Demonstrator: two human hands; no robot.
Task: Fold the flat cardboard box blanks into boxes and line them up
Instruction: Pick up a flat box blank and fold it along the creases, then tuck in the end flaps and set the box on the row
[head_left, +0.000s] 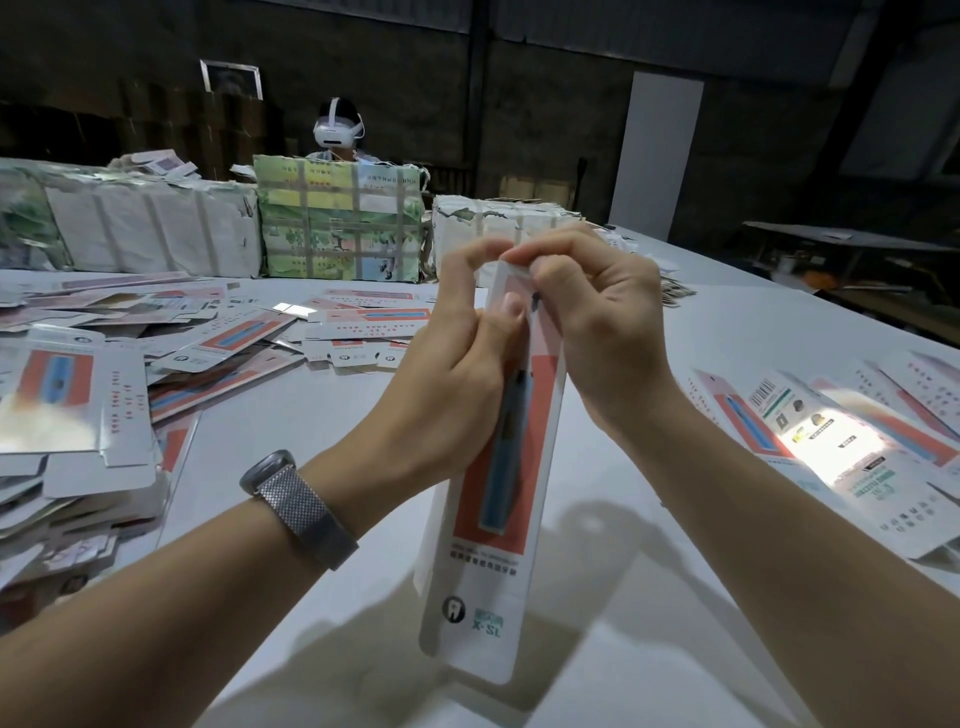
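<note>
- I see one long, narrow white cardboard box (491, 499), glossy, printed with a red panel and a blue strip, held tilted above the pale smooth surface (322, 415), its near end toward me and its far end up between both hands.
- My left hand (457, 364) wraps the box's upper left edge; grip is curled round it, thumb laid on the printed face.
- My right hand (597, 332) pinches the small white end flap at the top of the box; grip is narrow, fingertips bunched on the flap.
- A grey woven-mesh watch band (304, 512) sits on the left wrist.
- Left of the hands lies a loose heap of flat cardboard blanks (93, 395), same red-and-blue print, overlapping at many angles.
- To the right, several white boxes with barcode print (852, 441) lie side by side; a bright patch of light falls across them.
- Behind, paper-wrapped strapped bundles (337, 228) stand along the far side of the surface, torn at the edges.
- A person in a white headset (337, 130) sits behind the bundles, mostly hidden by them.
</note>
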